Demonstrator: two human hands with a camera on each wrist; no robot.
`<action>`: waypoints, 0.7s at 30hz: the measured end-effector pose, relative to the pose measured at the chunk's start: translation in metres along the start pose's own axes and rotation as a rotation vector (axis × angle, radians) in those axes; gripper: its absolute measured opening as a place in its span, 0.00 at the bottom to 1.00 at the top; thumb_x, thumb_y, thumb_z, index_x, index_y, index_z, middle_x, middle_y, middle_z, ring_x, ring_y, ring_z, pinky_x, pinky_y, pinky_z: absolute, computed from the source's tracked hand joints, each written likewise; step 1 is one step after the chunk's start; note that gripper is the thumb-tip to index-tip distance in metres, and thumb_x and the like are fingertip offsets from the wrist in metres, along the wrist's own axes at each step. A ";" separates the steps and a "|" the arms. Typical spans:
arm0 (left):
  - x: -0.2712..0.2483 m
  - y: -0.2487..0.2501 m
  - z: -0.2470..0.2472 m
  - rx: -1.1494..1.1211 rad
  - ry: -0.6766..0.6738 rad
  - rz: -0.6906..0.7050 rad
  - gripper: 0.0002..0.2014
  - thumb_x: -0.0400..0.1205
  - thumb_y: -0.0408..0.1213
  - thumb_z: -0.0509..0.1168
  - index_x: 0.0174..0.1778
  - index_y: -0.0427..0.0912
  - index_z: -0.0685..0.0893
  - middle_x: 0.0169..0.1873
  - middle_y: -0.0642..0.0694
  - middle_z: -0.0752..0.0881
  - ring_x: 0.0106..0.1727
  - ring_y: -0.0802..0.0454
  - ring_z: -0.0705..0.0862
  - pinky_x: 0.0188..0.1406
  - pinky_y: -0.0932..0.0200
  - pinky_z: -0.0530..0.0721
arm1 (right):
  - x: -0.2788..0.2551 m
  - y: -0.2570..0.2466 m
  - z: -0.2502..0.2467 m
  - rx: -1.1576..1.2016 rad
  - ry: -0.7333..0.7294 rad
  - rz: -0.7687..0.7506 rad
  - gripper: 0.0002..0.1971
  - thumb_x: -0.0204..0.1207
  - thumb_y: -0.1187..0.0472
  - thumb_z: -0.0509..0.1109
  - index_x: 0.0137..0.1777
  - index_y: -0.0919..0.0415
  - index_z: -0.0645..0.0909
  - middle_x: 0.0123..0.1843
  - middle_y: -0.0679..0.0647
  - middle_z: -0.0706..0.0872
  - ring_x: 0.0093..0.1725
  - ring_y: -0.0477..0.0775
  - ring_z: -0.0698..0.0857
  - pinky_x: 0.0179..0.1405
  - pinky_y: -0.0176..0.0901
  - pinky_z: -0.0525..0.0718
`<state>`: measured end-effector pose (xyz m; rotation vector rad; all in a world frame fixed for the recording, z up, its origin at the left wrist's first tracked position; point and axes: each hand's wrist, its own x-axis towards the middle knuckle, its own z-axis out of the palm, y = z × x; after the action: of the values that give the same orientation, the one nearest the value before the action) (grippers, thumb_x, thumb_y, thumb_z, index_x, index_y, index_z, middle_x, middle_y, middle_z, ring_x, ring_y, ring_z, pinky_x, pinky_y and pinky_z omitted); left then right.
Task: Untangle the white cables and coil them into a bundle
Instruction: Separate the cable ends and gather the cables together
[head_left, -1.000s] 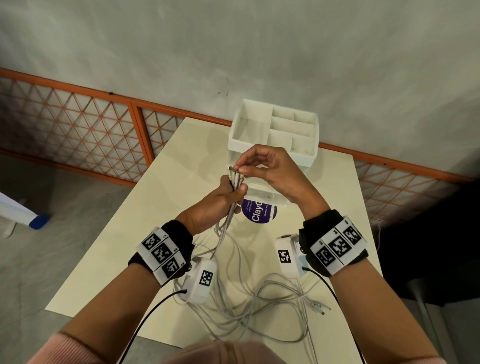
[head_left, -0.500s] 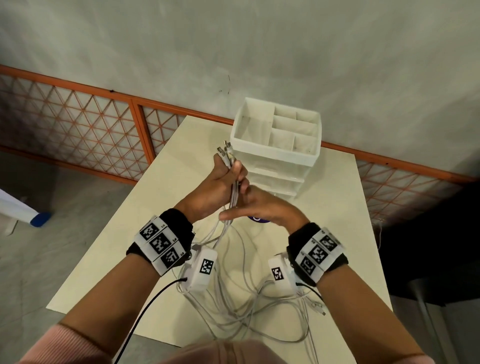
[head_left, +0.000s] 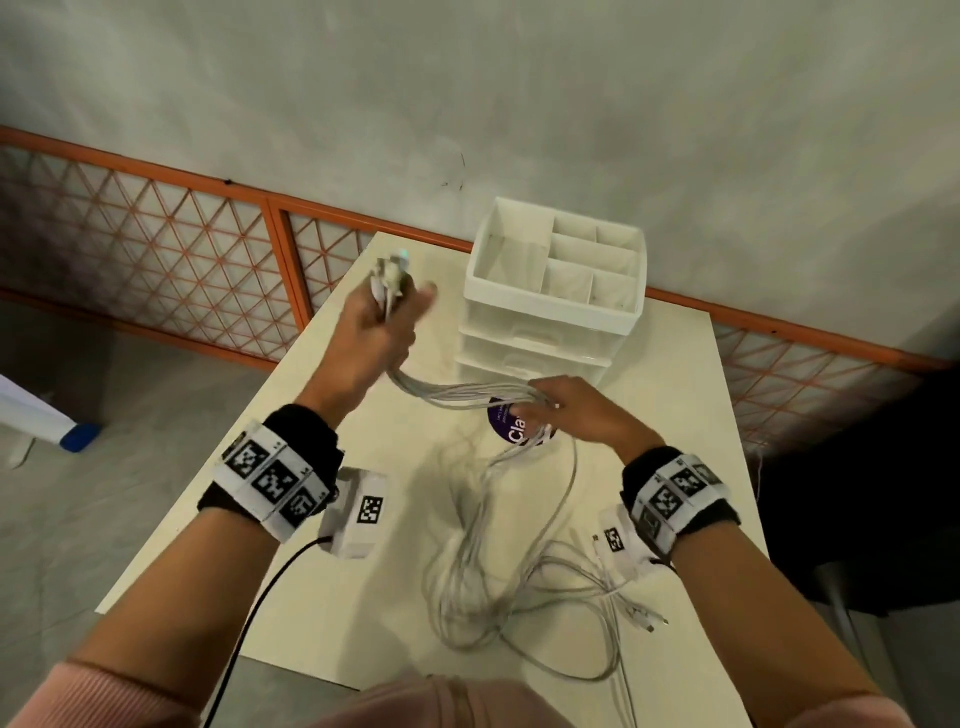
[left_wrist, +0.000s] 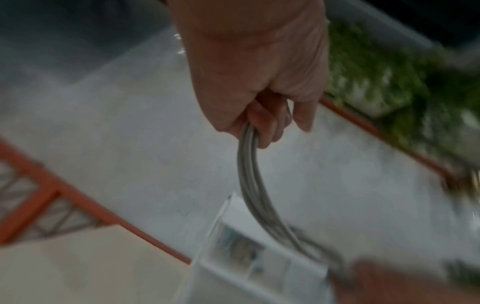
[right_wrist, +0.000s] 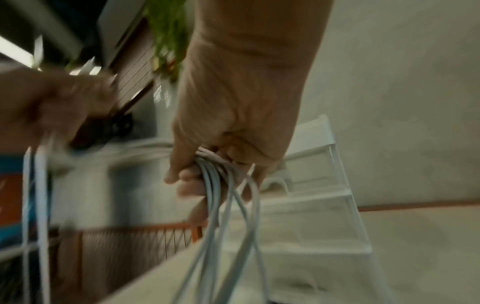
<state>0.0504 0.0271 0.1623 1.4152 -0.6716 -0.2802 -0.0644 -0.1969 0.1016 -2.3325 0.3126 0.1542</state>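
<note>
Gripping the white cables (head_left: 467, 391) (plug ends up), left hand (head_left: 375, 332); right hand (head_left: 576, 410) clasps their slack.

head view looks steeply down at the table (head_left: 322, 597); each wrist view looks close along its hand, both catching the organizer (right_wrist: 335, 185).

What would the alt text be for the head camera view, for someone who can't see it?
A person's left hand grips the gathered ends of several white cables raised above a cream table, while the right hand holds the same strands lower down. The rest lies in loose loops on the table, in front of a white drawer organizer.
</note>
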 end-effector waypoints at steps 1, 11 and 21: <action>-0.003 -0.008 0.003 0.200 -0.055 0.017 0.11 0.79 0.41 0.68 0.35 0.48 0.74 0.19 0.56 0.67 0.19 0.58 0.62 0.20 0.64 0.63 | 0.000 -0.005 -0.007 0.027 0.015 0.014 0.13 0.75 0.52 0.73 0.42 0.64 0.83 0.33 0.58 0.86 0.32 0.48 0.83 0.37 0.43 0.79; -0.005 -0.041 0.027 0.640 -0.186 0.176 0.14 0.79 0.44 0.62 0.46 0.35 0.84 0.30 0.46 0.84 0.28 0.56 0.77 0.30 0.60 0.74 | -0.004 -0.039 -0.047 0.160 0.172 -0.085 0.14 0.66 0.58 0.81 0.30 0.59 0.78 0.21 0.48 0.76 0.20 0.42 0.73 0.23 0.31 0.72; 0.016 -0.033 -0.007 0.361 0.425 0.108 0.11 0.83 0.38 0.62 0.42 0.34 0.82 0.23 0.53 0.75 0.19 0.62 0.70 0.20 0.63 0.67 | -0.005 0.055 -0.037 0.117 0.152 0.193 0.15 0.70 0.54 0.78 0.33 0.59 0.76 0.28 0.54 0.82 0.31 0.57 0.85 0.37 0.42 0.79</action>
<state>0.0740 0.0181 0.1352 1.7070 -0.4558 0.2369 -0.0838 -0.2597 0.0915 -2.2001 0.6065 0.0505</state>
